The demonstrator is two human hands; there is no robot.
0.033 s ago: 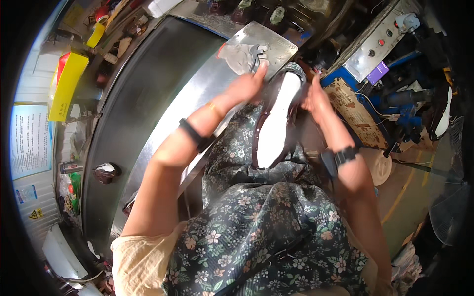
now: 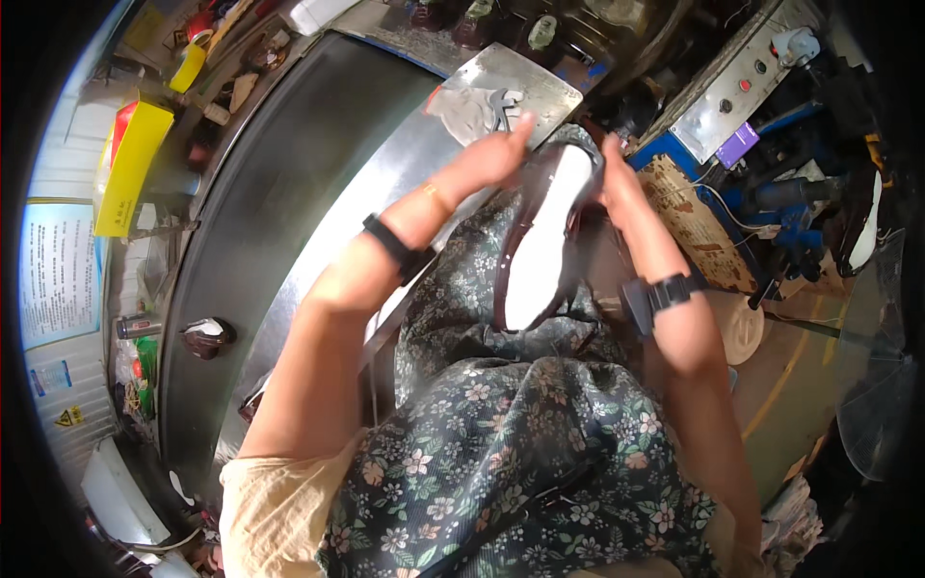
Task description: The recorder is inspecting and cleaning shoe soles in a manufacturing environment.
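A dark burgundy shoe [image 2: 540,241] lies with its white underside up across my lap, on the floral apron [image 2: 501,433]. Grey material shows at its far end. Against the far right side of the shoe is my right hand [image 2: 620,183], thumb raised, with its fingers curled in at the edge. My left hand [image 2: 496,159] is by the far left side, thumb sticking up; its fingers are blurred and partly hidden, so their grip cannot be made out. Just beyond the left hand, dark metal pincers [image 2: 499,108] rest on a pale cloth [image 2: 462,114] on the metal plate [image 2: 540,82].
A dark conveyor belt [image 2: 279,173] curves along the left, carrying another shoe [image 2: 205,337]. At the right stands a blue machine with a button panel [image 2: 737,91]. Several shoes [image 2: 477,24] sit at the back. A yellow box [image 2: 130,173] is at far left.
The shoe's far end has shifted slightly right. My left hand has moved a little right and toward the shoe; my right hand has moved slightly too.
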